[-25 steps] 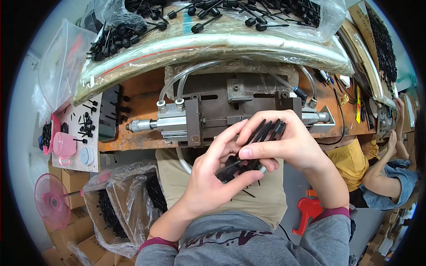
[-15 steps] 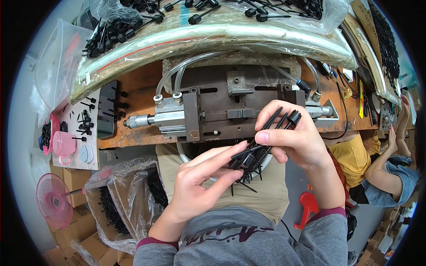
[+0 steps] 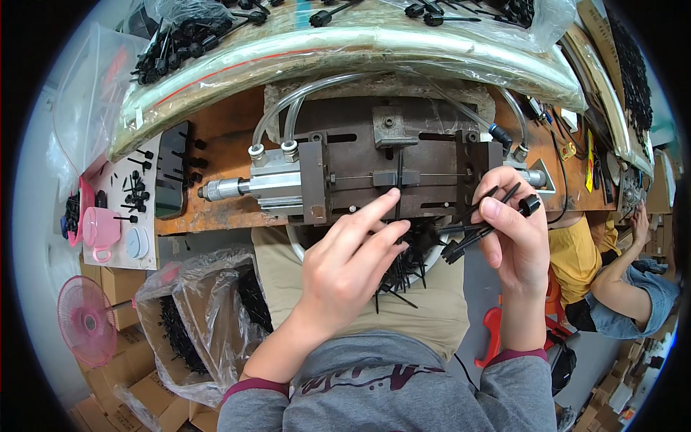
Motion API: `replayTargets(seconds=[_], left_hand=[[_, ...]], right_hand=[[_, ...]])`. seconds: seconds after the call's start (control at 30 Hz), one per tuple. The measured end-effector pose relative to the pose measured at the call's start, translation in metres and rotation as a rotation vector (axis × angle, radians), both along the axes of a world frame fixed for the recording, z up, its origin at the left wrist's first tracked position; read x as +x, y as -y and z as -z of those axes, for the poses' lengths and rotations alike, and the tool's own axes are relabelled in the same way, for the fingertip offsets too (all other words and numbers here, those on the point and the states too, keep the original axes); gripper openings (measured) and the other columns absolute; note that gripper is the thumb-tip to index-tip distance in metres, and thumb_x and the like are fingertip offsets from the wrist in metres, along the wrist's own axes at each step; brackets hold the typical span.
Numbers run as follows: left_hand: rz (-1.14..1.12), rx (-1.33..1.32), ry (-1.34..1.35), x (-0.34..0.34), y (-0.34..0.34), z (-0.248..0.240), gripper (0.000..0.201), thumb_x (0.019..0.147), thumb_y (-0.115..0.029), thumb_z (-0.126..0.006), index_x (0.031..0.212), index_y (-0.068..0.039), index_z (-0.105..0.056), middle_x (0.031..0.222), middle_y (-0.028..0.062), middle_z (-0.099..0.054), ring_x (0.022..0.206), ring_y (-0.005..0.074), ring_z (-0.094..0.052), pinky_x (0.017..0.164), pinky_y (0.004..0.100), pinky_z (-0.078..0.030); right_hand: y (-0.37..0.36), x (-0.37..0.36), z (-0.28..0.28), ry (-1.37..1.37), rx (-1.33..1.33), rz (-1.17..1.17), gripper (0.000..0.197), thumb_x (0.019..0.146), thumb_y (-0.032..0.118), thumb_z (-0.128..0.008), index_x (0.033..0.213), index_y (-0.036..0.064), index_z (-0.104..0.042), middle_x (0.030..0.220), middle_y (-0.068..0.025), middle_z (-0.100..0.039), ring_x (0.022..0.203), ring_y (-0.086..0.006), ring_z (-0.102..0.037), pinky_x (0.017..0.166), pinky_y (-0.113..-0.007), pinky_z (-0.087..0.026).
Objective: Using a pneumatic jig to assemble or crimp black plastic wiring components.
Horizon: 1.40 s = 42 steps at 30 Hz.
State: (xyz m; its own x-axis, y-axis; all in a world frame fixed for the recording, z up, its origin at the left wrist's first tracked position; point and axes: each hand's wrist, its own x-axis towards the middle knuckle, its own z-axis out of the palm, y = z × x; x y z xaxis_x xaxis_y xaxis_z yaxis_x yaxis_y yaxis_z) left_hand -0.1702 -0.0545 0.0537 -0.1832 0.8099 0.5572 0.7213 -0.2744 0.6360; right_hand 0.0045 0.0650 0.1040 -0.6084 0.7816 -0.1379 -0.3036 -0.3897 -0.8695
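My right hand [image 3: 520, 234] is closed on a small bunch of black plastic stems with round heads [image 3: 468, 241], held right of the clamping fixture [image 3: 360, 198]. One ridged head [image 3: 530, 205] juts out beside the fingers. My left hand [image 3: 345, 259] is at the fixture's front edge, its fingers around the lower part of a single black stem [image 3: 400, 169]. That stem lies across the small dark block [image 3: 385, 178] at the fixture's middle, pointing away from me. Below my left fingers, more black stems [image 3: 410, 270] sit in a white-rimmed container [image 3: 440, 252] on my lap, partly hidden.
Air cylinders [image 3: 277, 187] with clear hoses [image 3: 270, 119] flank the fixture. Heaped black stems [image 3: 173, 54] lie on a plastic-wrapped padded ledge [image 3: 345, 50]. At left are a phone [image 3: 173, 169], a pink cup [image 3: 101, 227] and a fan [image 3: 88, 320]. Another person [image 3: 619, 288] sits at right.
My hands have moved apart. The left has brought one stem up onto the fixture's middle block; the right has shifted right with the rest of the bunch.
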Motion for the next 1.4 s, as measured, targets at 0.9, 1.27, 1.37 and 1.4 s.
replayTargets(seconds=[0.9, 1.27, 1.37, 1.4], left_hand=[[-0.100, -0.151, -0.416, 0.005, -0.012, -0.008, 0.029, 0.065, -0.011, -0.080, 0.093, -0.005, -0.071, 0.117, 0.0054, -0.069, 0.060, 0.0163, -0.061, 0.057, 0.0265, -0.047], [0.289, 0.010, 0.156, 0.003, 0.014, -0.034, 0.033, 0.065, -0.001, -0.081, 0.097, 0.000, -0.073, 0.104, 0.0154, -0.069, 0.084, 0.0233, -0.069, 0.068, 0.0301, -0.056], [0.201, -0.011, 0.146, 0.001, 0.019, -0.034, 0.034, 0.062, -0.004, -0.085, 0.094, -0.003, -0.074, 0.099, 0.0127, -0.070, 0.084, 0.0214, -0.068, 0.067, 0.0286, -0.055], [0.155, -0.011, 0.133, 0.001, 0.019, -0.031, 0.034, 0.062, -0.003, -0.085, 0.094, -0.004, -0.074, 0.099, 0.0124, -0.070, 0.084, 0.0213, -0.067, 0.067, 0.0285, -0.055]], right_hand=[[0.012, 0.011, 0.015, -0.297, -0.206, -0.022, 0.016, 0.094, 0.009, -0.057, 0.104, -0.0025, -0.054, 0.080, -0.0132, -0.066, 0.037, -0.0079, -0.046, 0.034, -0.018, -0.033], [0.019, 0.006, 0.023, -0.262, -0.229, -0.061, 0.019, 0.095, 0.010, -0.057, 0.108, -0.0031, -0.055, 0.084, -0.0119, -0.065, 0.040, -0.0074, -0.045, 0.036, -0.019, -0.034], [0.024, 0.002, 0.017, -0.272, -0.200, 0.048, 0.022, 0.095, 0.008, -0.058, 0.113, -0.0030, -0.054, 0.087, -0.0118, -0.064, 0.044, -0.0065, -0.046, 0.040, -0.018, -0.036], [0.028, 0.002, 0.014, -0.251, -0.169, 0.122, 0.023, 0.095, 0.006, -0.057, 0.116, -0.0025, -0.053, 0.086, -0.0106, -0.064, 0.047, -0.0061, -0.046, 0.043, -0.017, -0.036]])
